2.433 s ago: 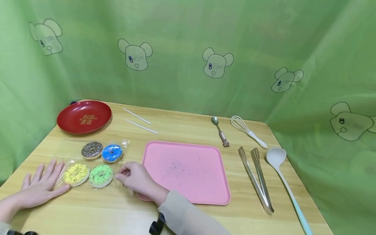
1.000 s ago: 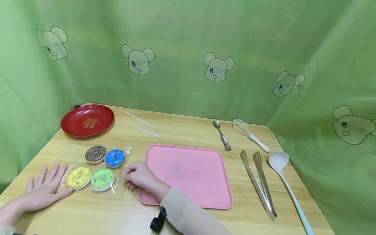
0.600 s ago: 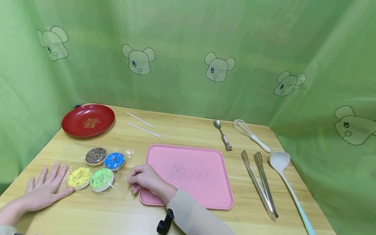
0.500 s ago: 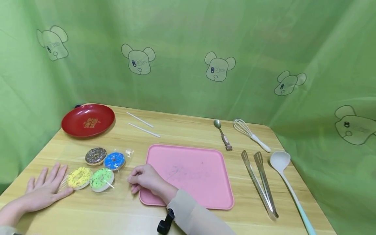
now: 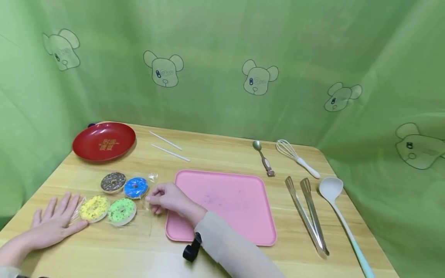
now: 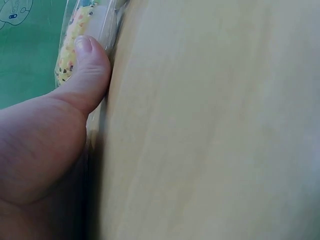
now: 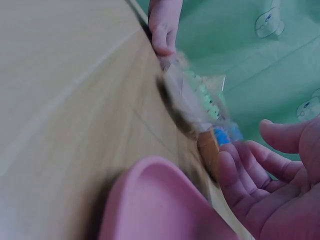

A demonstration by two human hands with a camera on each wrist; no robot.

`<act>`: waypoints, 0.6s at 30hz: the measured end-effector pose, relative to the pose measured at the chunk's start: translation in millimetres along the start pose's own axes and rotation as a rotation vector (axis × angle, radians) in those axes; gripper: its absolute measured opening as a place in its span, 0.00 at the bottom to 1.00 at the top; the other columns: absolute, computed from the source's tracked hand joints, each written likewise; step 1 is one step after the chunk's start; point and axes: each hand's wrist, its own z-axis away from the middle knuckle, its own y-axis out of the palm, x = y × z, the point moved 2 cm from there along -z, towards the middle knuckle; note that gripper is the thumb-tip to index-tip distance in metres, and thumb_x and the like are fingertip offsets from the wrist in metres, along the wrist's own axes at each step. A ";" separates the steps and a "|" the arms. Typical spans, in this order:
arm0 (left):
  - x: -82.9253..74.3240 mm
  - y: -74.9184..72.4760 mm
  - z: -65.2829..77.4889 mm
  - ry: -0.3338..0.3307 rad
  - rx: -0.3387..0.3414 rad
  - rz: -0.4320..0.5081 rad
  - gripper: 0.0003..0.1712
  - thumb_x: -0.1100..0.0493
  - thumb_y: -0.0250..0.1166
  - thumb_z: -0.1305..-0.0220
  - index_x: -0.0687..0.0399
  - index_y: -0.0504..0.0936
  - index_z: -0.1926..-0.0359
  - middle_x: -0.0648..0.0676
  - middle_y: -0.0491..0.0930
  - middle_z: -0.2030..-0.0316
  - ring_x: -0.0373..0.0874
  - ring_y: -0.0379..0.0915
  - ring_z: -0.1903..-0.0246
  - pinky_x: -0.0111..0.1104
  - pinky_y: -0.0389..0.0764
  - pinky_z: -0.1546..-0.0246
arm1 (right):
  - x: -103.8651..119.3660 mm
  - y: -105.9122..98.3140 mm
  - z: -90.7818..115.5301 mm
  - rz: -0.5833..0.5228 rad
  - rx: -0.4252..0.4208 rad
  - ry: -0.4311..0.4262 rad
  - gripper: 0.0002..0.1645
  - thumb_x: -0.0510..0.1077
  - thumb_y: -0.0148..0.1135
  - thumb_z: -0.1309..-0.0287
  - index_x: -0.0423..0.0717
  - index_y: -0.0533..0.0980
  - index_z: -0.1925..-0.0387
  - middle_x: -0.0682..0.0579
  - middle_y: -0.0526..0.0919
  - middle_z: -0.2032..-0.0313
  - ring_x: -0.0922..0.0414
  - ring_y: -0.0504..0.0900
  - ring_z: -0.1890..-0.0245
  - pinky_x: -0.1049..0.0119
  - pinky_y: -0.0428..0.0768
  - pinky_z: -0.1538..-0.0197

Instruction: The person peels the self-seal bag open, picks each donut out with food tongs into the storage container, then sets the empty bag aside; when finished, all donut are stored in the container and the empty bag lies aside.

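My left hand (image 5: 53,222) lies flat with fingers spread at the left, over the edge of a clear plastic wrapper. In the left wrist view its thumb (image 6: 90,70) rests against the wrapped yellow doughnut (image 6: 70,55). Green (image 5: 121,211), blue (image 5: 136,187) and chocolate-brown (image 5: 113,182) sprinkled doughnuts lie beside it, with clear film around them. At the wrapper's right edge, my right hand (image 5: 170,199) hovers close to the blue and green doughnuts. The right wrist view shows that hand's fingers loosely bent and the thumb (image 7: 282,135) apart from them, with nothing visible between.
A pink tray (image 5: 222,181) lies under my right forearm. Behind are a red plate (image 5: 104,142) and two white sticks (image 5: 170,152). Rightward lie a spoon (image 5: 263,158), a whisk (image 5: 297,158), metal tongs (image 5: 307,216) and a ladle (image 5: 342,216). A green curtain surrounds the table.
My right hand drew back rightward, then came left again toward the wrapper's edge. The green and blue doughnuts shifted slightly apart, and the wrapper film lies differently. My left hand stays put.
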 end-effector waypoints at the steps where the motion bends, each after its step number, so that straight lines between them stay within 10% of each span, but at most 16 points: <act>1: -0.6 -0.9 0.4 -0.001 0.000 -0.001 0.49 0.39 0.47 0.33 0.56 0.26 0.30 0.68 0.18 0.33 0.70 0.06 0.40 0.62 0.08 0.54 | 0.8 1.3 -4.3 0.001 -0.009 0.010 0.04 0.38 0.64 0.46 0.40 0.77 0.71 0.43 0.80 0.76 0.55 0.78 0.80 0.59 0.82 0.72; 18: -1.5 -0.3 0.7 0.001 -0.018 -0.015 0.49 0.39 0.47 0.33 0.56 0.27 0.30 0.69 0.20 0.33 0.71 0.08 0.40 0.65 0.10 0.53 | 7.6 20.9 -29.7 -0.022 -0.167 0.149 0.07 0.35 0.65 0.47 0.40 0.76 0.77 0.44 0.79 0.81 0.58 0.74 0.87 0.69 0.76 0.84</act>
